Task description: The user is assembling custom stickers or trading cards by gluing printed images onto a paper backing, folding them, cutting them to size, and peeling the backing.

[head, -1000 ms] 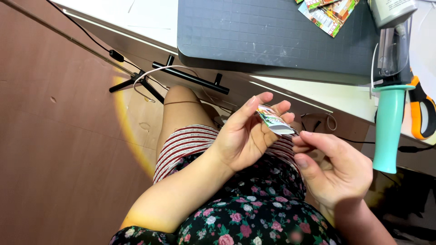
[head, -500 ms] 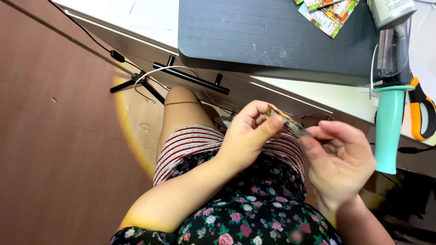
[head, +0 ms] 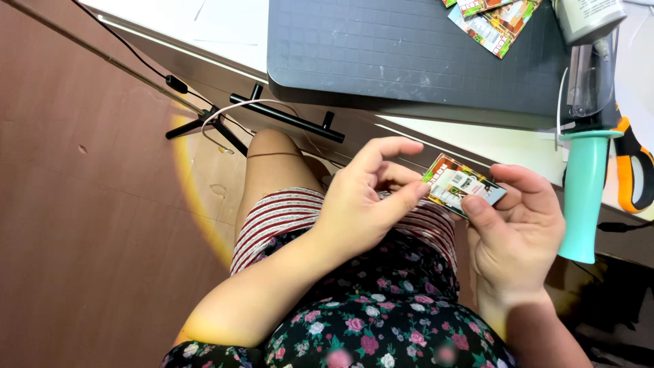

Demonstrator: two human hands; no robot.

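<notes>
Pinched between both hands above the lap: small printed card (head: 463,191), left hand (head: 364,204) at its near edge, right hand (head: 514,228) under thumb and fingers. Best kept flat and steady, fingertips clear of the print. Beyond, grey cutting mat (head: 409,61), more printed cards (head: 494,20), teal-handled tool (head: 584,191), orange scissors (head: 630,170).

Bare forearms, no sleeves, rings or watch visible on left hand (head: 361,211) or right hand (head: 514,232). Below both hands, dark floral top (head: 381,320) with pink, white and green blossoms. Beneath left hand, red-and-white striped shorts (head: 286,215) over a bare knee.
</notes>
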